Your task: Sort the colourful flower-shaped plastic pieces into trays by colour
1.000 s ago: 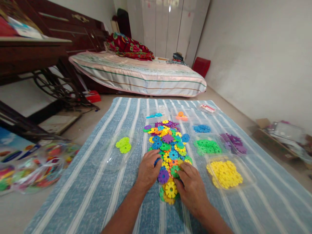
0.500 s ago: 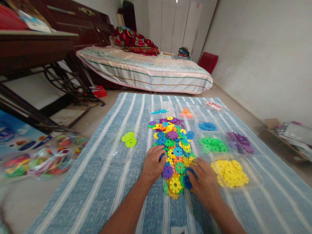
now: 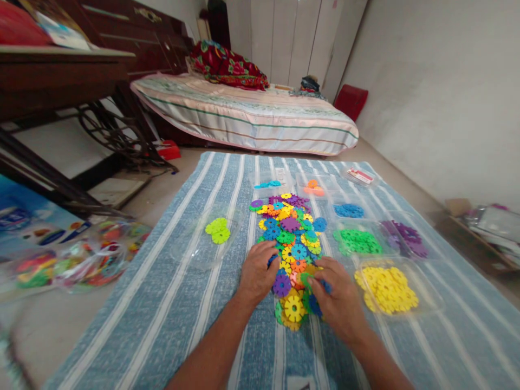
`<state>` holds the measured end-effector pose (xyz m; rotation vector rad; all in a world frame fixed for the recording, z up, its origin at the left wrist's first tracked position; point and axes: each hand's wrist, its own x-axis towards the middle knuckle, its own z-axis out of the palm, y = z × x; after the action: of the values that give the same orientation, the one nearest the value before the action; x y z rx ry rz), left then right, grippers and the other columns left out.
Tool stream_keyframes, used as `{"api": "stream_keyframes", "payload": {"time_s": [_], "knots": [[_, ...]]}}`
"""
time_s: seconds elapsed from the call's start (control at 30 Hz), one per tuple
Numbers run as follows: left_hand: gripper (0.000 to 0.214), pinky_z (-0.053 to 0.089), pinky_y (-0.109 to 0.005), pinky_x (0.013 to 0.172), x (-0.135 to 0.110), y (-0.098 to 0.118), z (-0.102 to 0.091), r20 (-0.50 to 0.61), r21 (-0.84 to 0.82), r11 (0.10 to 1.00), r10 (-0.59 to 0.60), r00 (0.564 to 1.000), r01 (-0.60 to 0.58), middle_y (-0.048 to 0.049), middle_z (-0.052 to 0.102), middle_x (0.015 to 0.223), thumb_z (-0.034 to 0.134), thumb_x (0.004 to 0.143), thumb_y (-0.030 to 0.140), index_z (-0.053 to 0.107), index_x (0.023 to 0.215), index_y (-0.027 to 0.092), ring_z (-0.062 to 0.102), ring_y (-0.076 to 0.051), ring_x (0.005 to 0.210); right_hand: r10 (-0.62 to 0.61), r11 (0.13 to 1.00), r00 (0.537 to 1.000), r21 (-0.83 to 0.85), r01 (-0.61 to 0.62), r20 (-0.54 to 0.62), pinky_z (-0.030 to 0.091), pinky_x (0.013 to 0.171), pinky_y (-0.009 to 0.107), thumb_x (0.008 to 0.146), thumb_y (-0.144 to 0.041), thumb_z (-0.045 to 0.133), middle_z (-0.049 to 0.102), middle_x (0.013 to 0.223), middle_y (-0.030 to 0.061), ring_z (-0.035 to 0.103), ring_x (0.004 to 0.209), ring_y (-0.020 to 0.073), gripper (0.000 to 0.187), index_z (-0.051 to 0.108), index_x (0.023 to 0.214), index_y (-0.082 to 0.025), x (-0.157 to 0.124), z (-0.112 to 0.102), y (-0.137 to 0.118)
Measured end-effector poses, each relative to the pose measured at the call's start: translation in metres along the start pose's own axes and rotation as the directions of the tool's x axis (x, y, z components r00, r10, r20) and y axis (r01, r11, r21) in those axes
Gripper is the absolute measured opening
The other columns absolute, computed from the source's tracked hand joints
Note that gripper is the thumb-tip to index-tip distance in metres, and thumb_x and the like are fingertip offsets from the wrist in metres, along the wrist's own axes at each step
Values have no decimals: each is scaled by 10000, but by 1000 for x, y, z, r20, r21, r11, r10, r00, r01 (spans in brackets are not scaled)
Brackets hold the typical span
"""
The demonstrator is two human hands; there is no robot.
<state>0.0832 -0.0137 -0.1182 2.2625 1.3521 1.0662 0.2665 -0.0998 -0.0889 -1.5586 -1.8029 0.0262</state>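
Observation:
A long heap of colourful notched plastic discs [image 3: 299, 251] lies on the cloth in front of me. My left hand [image 3: 257, 271] is closed at the heap's left side, with a dark blue disc [image 3: 273, 260] showing between its thumb and fingers. On the right side, my right hand [image 3: 337, 292] pinches a green disc [image 3: 305, 279] just above the heap. Some blue shows under its fingers too; whether that piece is gripped I cannot tell. Beneath, a yellow disc [image 3: 294, 308] and a purple disc [image 3: 281, 284] lie at the heap's near end.
Right of the heap stand clear trays of yellow discs [image 3: 388, 290], green discs [image 3: 359, 241], blue discs [image 3: 348, 210] and purple discs [image 3: 410, 238]. Farther back are light-blue discs [image 3: 268, 184] and orange discs [image 3: 313, 187]. Lime discs [image 3: 219, 231] sit in a tray at left.
My right hand has lifted slightly and now has a green disc between its fingertips. My left hand stays at the heap's left side. The whole view has shifted a little.

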Motion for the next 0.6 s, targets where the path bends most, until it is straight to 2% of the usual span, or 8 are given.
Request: {"api": "stream_keyframes", "payload": {"time_s": [0.07,0.2,0.27,0.33,0.43,0.53,0.6], "knots": [[159,460,-436,940,0,0,0,2,-3,1000,-5,1000,5,-48,667,1046,507,791,215,652,858,224,570,-217,1046,0,999,995,-42,-4,-101,467,894,404,827,-261,524,631,970,64,559,1021,202,101,587,760,-217,6,-19,9],[156,463,-433,938,0,-1,0,4,-1,1000,-10,1000,10,-48,666,1046,506,791,218,651,848,224,569,-220,1047,-63,934,933,-349,-70,-356,434,899,464,816,-275,555,631,935,94,567,989,241,98,589,838,-186,18,-56,33],[158,465,-431,935,0,-1,0,2,7,1000,-4,1000,4,-52,665,1051,503,794,222,649,854,221,570,-221,1043,-82,892,921,-441,-102,-380,421,897,489,808,-278,568,625,962,116,556,1009,266,141,591,896,-171,21,-60,35],[159,465,-426,934,0,-1,1,3,17,1000,2,1000,-2,-52,665,1056,500,798,221,646,859,218,569,-219,1043,-102,903,944,-427,-44,-314,425,896,476,812,-271,565,620,983,117,540,1040,266,149,591,920,-172,19,-51,25],[160,463,-425,935,1,0,1,8,35,999,7,1000,-7,-54,666,1054,497,802,220,644,863,214,567,-218,1046,-132,956,985,-276,97,-112,425,915,443,831,-261,542,612,1021,106,494,1113,254,138,598,928,-181,10,-21,-8],[159,459,-425,941,1,0,1,11,45,999,13,1000,-13,-55,666,1055,496,805,225,643,864,212,569,-216,1044,-98,977,991,-182,113,88,382,957,477,802,-279,575,601,1076,117,455,1153,285,166,619,920,-171,1,13,-42],[159,456,-424,945,1,-1,0,13,47,999,14,1000,-15,-55,664,1061,495,808,229,643,861,213,569,-214,1047,-78,978,983,-180,108,166,352,978,498,771,-276,606,598,1091,128,449,1154,304,193,628,919,-154,-3,30,-53]]}}
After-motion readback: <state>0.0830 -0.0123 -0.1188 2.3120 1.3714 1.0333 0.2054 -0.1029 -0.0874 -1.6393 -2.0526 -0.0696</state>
